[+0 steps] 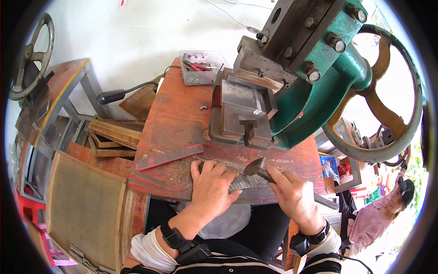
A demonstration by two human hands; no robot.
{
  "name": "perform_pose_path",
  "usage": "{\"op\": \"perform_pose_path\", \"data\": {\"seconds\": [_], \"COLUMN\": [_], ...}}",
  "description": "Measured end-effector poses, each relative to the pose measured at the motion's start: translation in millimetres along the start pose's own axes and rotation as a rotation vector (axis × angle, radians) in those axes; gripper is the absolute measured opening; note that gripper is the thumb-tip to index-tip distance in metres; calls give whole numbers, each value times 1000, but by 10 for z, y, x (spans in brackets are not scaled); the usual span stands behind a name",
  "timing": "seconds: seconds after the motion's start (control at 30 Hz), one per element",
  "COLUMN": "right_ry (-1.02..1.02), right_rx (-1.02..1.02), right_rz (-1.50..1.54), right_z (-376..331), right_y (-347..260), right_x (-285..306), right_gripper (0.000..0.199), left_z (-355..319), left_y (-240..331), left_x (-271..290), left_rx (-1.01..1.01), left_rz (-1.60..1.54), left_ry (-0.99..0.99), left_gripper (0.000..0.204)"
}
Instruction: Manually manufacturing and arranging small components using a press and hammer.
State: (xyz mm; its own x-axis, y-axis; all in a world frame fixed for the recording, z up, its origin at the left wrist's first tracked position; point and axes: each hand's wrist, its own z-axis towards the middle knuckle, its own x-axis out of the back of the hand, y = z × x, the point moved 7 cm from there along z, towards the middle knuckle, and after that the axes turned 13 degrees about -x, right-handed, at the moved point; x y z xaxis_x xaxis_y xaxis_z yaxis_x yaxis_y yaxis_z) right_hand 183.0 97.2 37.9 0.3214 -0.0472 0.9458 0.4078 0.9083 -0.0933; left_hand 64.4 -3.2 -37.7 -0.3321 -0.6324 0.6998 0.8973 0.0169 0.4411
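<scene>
My left hand (213, 185) lies near the front edge of the worn reddish wooden table (175, 123). Its fingers are curled over a ridged, grey metal-looking piece (240, 182), steadying it on the tabletop; the hand covers part of the piece. In my right hand (294, 192) is a hammer, gripped close to its head. The dark hammer head (255, 167) is just above or against the right end of the ridged piece; contact is hard to tell. Beyond my left hand lies a flat grey bar with red edges (170, 156).
A green press (319, 96) with a big handwheel (413, 114) rises behind my hands, steel blocks (242, 98) at its base. A clear plastic box (200, 78) with red-handled tools stands at the back. Wooden frames (114, 134) lie leftward. Another person (374, 219) is at right.
</scene>
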Motion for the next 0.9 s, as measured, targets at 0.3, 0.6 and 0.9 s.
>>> {"op": "perform_pose_path", "data": {"seconds": [0.3, 0.6, 0.9], "right_ry": [43, 3, 79], "right_rx": [-3, -17, -2], "right_rz": [19, 8, 93], "right_z": [71, 9, 101], "right_y": [-52, 5, -37], "right_x": [136, -7, 218], "right_gripper": [50, 48, 50], "left_z": [-8, 13, -8], "left_y": [-3, 7, -7], "left_x": [-1, -3, -19], "left_rx": [0, -2, 10], "left_rz": [8, -1, 15], "left_ry": [-3, -7, -24], "left_gripper": [41, 42, 42]}}
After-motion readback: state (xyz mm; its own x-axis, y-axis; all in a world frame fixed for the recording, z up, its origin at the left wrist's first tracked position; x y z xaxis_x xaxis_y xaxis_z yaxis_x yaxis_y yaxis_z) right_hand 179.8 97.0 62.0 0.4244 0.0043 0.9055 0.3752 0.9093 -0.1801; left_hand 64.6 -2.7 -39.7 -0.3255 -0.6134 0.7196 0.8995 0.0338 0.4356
